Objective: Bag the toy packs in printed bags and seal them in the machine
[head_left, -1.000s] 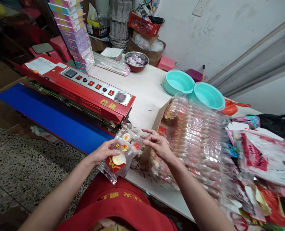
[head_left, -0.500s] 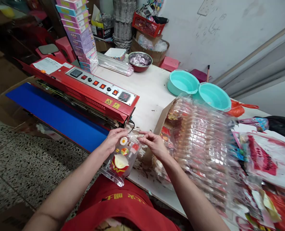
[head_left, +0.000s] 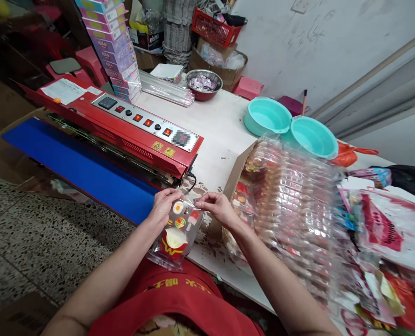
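we've got the left hand [head_left: 163,205] closed in a pinch on the top left corner of the clear bag [head_left: 181,228], thumb against fingers. our right hand [head_left: 216,207] has thumb and forefinger nipped together at the top right corner, other fingers curled. bag sits between the two hands, top edge at the fingertips, lower end in front of our red apron [head_left: 179,298]. inside it we see a fried egg shape, a popsicle shape and a red fries pack with a yellow zigzag.

blue belt [head_left: 81,163] runs off to the left of our left hand; red machine [head_left: 130,135] beyond it, three or so switches lit. just right of our right hand, a carton [head_left: 233,186] full of packed bags [head_left: 291,200] in rows. past that, two teal basins [head_left: 263,123]. far ahead of both hands, a bowl [head_left: 203,96] of small sachets.
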A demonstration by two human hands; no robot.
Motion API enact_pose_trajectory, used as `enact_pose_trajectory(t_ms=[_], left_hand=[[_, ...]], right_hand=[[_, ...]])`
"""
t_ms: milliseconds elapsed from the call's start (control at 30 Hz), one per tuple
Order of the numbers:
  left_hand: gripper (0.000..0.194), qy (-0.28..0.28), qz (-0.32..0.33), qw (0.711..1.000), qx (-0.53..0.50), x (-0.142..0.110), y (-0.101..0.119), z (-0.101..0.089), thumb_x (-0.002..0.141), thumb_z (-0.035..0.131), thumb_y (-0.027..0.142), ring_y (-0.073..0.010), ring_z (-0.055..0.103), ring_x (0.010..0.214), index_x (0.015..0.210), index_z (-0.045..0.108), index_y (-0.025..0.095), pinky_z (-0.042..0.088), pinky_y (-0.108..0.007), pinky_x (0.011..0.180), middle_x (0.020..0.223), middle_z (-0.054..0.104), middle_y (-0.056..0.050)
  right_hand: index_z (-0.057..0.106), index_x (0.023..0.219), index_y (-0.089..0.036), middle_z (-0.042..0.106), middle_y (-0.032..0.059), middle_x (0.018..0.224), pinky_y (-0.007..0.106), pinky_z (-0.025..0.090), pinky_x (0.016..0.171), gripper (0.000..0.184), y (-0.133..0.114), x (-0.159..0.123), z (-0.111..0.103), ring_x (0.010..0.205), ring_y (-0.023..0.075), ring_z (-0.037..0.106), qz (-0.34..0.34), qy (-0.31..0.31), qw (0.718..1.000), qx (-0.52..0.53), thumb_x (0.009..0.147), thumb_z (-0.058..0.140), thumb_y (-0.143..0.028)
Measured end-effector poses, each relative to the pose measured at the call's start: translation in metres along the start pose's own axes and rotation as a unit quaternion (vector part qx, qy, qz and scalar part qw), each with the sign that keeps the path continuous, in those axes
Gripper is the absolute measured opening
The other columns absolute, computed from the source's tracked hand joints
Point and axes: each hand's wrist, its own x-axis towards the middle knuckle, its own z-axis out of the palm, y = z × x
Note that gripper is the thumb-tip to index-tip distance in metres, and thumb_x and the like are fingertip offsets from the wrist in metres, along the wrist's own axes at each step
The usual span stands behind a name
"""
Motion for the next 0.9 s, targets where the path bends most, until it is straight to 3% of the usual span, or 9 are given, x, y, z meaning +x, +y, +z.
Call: enact_pose_trajectory(t_ms=[100, 300, 567, 733, 833, 900], left_hand=[[0.027, 0.023, -0.025, 0.999, -0.003, 0.008, 0.002, -0.001, 0.050, 0.082, 0.026, -0.0138, 0.060, 0.051, 0.067, 0.065, 0.013, 0.048, -0.024, 0.053, 0.058, 0.068, -0.004], [0.024, 0.032, -0.086, 0.996, 0.005, 0.034, 0.010, -0.008, 0.051, 0.081, 0.017, -0.0165, 0.062, 0.048, 0.067, 0.065, 0.010, 0.048, -0.026, 0.048, 0.059, 0.069, -0.008], [0.042, 0.001, -0.102, 0.995, 0.019, 0.047, 0.022, -0.043, 0.045, 0.088, 0.018, -0.0188, 0.067, 0.058, 0.081, 0.069, 0.009, 0.055, -0.029, 0.056, 0.073, 0.073, -0.010], [0.035, 0.046, -0.065, 0.997, 0.024, 0.047, 0.031, -0.061, 0.047, 0.080, 0.010, -0.0200, 0.068, 0.062, 0.079, 0.065, 0.010, 0.055, -0.029, 0.059, 0.074, 0.072, -0.009], [0.031, 0.115, -0.025, 0.993, 0.030, 0.054, 0.045, -0.075, 0.050, 0.071, 0.005, -0.0146, 0.063, 0.054, 0.077, 0.058, 0.013, 0.052, -0.025, 0.056, 0.064, 0.067, -0.002], [0.034, 0.173, 0.005, 0.983, 0.057, 0.063, 0.058, -0.089, 0.052, 0.069, 0.004, -0.0120, 0.059, 0.051, 0.081, 0.055, 0.015, 0.050, -0.025, 0.057, 0.061, 0.061, 0.003]], right_hand=[[0.070, 0.063, -0.019, 0.071, 0.0040, 0.072, 0.031, 0.049, 0.062, 0.038, 0.010, 0.011, 0.008, 0.061, 0.0172, 0.061, 0.013, 0.056, 0.998, 0.012, 0.046, 0.088, -0.047], [0.069, 0.063, -0.017, 0.067, 0.0019, 0.061, 0.030, 0.049, 0.057, 0.038, 0.021, 0.035, 0.018, 0.055, 0.0150, 0.059, 0.013, 0.139, 0.988, 0.071, 0.041, 0.091, -0.040], [0.059, 0.066, -0.018, 0.063, -0.0015, 0.055, 0.028, 0.050, 0.051, 0.043, 0.023, 0.075, 0.039, 0.052, 0.0146, 0.059, 0.076, 0.181, 0.970, 0.147, 0.036, 0.089, -0.024], [0.047, 0.071, -0.021, 0.060, -0.0039, 0.058, 0.028, 0.050, 0.052, 0.051, 0.023, 0.083, 0.065, 0.055, 0.0152, 0.060, 0.060, 0.192, 0.963, 0.181, 0.044, 0.088, -0.035], [0.051, 0.081, -0.021, 0.062, -0.0015, 0.068, 0.030, 0.051, 0.059, 0.046, 0.015, 0.072, 0.043, 0.064, 0.0170, 0.062, -0.010, 0.172, 0.981, 0.086, 0.058, 0.081, -0.046], [0.055, 0.089, -0.021, 0.065, 0.0032, 0.082, 0.034, 0.051, 0.069, 0.041, 0.004, 0.063, -0.003, 0.075, 0.0193, 0.062, -0.094, 0.220, 0.969, -0.064, 0.066, 0.076, -0.047]])
